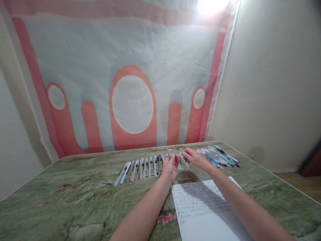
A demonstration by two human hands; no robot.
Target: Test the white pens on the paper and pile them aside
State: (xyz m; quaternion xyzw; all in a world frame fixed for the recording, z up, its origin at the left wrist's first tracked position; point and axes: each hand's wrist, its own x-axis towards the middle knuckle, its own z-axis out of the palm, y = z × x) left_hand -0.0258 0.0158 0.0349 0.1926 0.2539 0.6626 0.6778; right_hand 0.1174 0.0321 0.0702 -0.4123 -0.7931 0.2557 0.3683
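My left hand (170, 169) is closed around a slim pen (166, 156), its thumb and fingers pinched near the pen's middle. The pen lies roughly level, crosswise above the table. Just to the right, my right hand (194, 158) has its fingertips drawn together near the pen's right end. Whether those fingertips touch the pen or grip a small part cannot be made out. A row of pens (141, 167), mostly clear or grey with dark parts and one light blue, lies side by side to the left. A few clear pens (184, 160) lie beneath and between my hands.
At the right back lies a loose pile of pens (218, 156) in grey, blue and black. A sheet of paper with handwriting (200, 204) lies in front, partly under my right forearm. The green wood-patterned table (62, 207) meets a patterned hanging (132, 103) behind.
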